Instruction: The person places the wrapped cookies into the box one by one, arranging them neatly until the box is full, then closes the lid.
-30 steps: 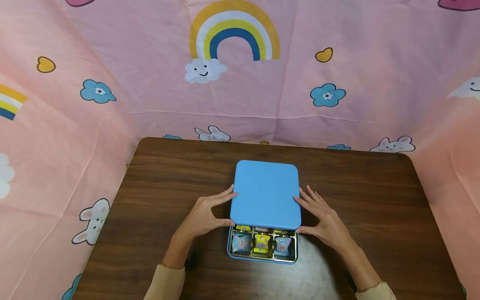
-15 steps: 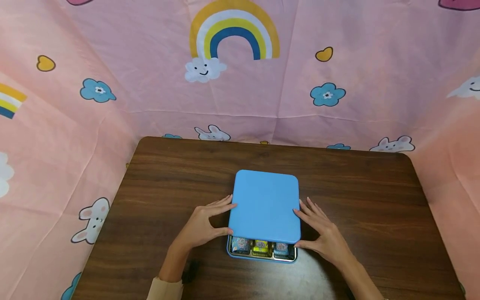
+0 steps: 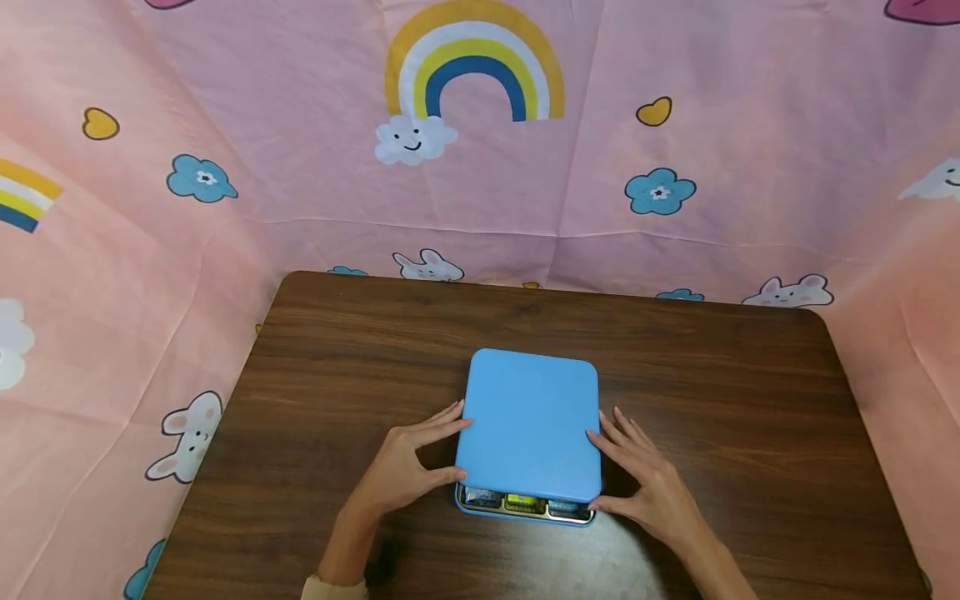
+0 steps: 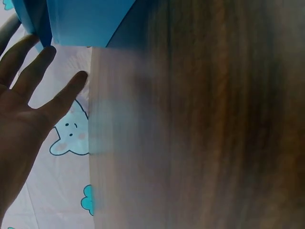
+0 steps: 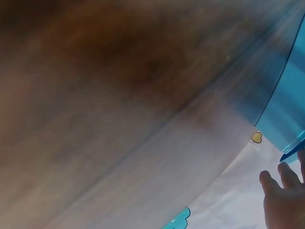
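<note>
A flat blue lid [image 3: 528,425] with rounded corners lies slanted over a blue tin box [image 3: 525,518], covering most of it. Along the near edge a strip of the box's divided inside shows, with blue and yellow wrapped packets [image 3: 525,502] in its compartments. My left hand [image 3: 408,467] holds the lid's left side, thumb at the near corner and fingers farther along. On the right side my right hand [image 3: 648,479] grips it in the same spread way. In the left wrist view the box's side wall [image 4: 86,24] stands beside my fingers.
The box stands on a dark wood-grain table [image 3: 360,333] with rounded corners. A pink cloth [image 3: 510,183] printed with rainbows, clouds and rabbits hangs around its back and sides.
Both hands have drawn the lid toward the near side, narrowing the strip of packets in sight. The box has stayed in place.
</note>
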`<state>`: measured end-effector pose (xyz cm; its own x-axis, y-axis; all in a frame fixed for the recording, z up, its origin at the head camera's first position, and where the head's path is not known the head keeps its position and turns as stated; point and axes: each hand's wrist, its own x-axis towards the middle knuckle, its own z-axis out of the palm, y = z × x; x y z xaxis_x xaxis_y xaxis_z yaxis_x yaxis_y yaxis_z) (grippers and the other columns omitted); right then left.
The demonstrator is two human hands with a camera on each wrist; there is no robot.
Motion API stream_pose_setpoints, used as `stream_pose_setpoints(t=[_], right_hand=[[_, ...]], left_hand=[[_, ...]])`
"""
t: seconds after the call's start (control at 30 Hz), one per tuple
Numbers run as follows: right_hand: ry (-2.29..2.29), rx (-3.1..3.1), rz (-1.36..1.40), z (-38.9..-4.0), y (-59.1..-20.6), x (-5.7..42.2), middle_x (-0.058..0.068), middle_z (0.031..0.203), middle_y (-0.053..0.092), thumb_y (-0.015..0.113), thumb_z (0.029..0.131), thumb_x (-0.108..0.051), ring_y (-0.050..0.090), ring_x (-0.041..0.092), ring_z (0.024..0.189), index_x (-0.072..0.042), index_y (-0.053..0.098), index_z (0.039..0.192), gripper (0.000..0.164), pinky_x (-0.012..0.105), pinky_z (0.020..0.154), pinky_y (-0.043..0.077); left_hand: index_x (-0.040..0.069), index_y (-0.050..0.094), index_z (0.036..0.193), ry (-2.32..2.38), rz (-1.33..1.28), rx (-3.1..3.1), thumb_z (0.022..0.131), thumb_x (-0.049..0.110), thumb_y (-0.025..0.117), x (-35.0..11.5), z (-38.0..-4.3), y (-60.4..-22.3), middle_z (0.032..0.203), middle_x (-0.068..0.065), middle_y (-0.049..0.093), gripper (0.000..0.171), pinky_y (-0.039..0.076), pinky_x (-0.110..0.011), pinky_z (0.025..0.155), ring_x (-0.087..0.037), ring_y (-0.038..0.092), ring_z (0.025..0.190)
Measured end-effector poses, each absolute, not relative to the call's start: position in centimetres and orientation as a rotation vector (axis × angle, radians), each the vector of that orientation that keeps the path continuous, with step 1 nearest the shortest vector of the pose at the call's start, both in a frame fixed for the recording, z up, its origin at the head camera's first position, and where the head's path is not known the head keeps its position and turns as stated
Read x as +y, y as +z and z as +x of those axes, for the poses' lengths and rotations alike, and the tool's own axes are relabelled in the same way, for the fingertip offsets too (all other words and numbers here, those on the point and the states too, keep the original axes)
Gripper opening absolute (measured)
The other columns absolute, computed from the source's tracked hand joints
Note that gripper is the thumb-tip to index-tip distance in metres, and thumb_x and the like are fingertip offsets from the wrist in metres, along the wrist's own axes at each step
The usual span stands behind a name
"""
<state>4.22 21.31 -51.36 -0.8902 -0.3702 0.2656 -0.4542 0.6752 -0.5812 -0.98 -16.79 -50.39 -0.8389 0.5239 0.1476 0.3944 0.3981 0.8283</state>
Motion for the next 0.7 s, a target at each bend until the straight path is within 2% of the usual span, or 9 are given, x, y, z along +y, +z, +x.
stream_pose_setpoints(t=[0.13,0.27,0.47,0.7], right_hand=[[1.026,-2.732,0.739,4.9,-51.6,21.5,0.017,0.151,0.045,0.087,0.066,-0.048,0.031,0.038,0.144,-0.017,0.052,0.147,0.094,0.028,0.121,0.012],[1.068,-2.715,0.776,5.5,-51.8,21.6,0.020,0.150,0.044,0.085,0.068,-0.049,0.030,0.038,0.144,-0.012,0.052,0.146,0.092,0.031,0.121,0.012],[1.093,-2.719,0.789,6.0,-52.2,21.2,0.017,0.152,0.043,0.084,0.069,-0.050,0.032,0.038,0.144,-0.012,0.053,0.145,0.090,0.031,0.121,0.013],[1.089,-2.690,0.797,6.1,-52.3,21.4,0.020,0.151,0.044,0.085,0.069,-0.047,0.037,0.035,0.142,-0.010,0.053,0.145,0.090,0.029,0.120,0.016]], left_hand=[[0.023,0.059,0.140,1.466,0.799,2.477,0.080,0.036,0.082,-16.6,-0.2,-50.5,0.152,0.004,0.044,0.066,0.050,-0.044,0.099,-0.021,0.048,0.135],[0.022,0.060,0.139,1.480,0.773,2.466,0.080,0.036,0.082,-16.6,0.5,-50.8,0.151,0.003,0.045,0.065,0.051,-0.043,0.097,-0.023,0.051,0.133],[0.025,0.059,0.140,1.475,0.715,2.482,0.080,0.038,0.081,-17.1,1.8,-51.2,0.152,0.002,0.044,0.066,0.051,-0.044,0.097,-0.023,0.052,0.131],[0.024,0.060,0.139,1.541,0.699,2.462,0.078,0.030,0.084,-16.6,2.1,-51.3,0.152,0.002,0.045,0.066,0.051,-0.042,0.097,-0.024,0.052,0.131]])
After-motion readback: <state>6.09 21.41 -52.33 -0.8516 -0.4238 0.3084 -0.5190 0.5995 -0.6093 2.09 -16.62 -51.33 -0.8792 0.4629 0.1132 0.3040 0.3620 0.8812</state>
